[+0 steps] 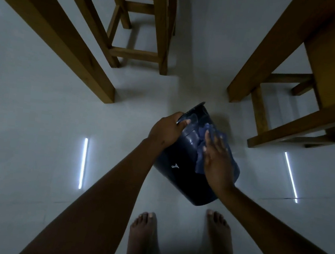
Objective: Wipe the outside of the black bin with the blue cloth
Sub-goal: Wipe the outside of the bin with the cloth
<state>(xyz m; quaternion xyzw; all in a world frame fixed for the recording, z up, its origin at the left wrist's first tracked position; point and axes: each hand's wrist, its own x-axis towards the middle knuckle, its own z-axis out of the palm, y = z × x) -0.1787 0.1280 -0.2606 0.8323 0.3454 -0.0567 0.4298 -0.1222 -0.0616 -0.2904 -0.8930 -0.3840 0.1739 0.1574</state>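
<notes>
From the head view, the black bin [180,169] is tilted on the pale floor [37,134], its rim pointing away from the bare feet [145,234] just behind its base. The left hand [167,130] grips the bin's rim with curled fingers. The right hand [217,163] presses the blue cloth [200,160] against the bin's outer side, fingers straight and spread. A wooden leg [54,32] and a stool [141,53] stand beyond the bin to the left, wooden furniture [289,98] near its right; open floor lies left of the bin.
</notes>
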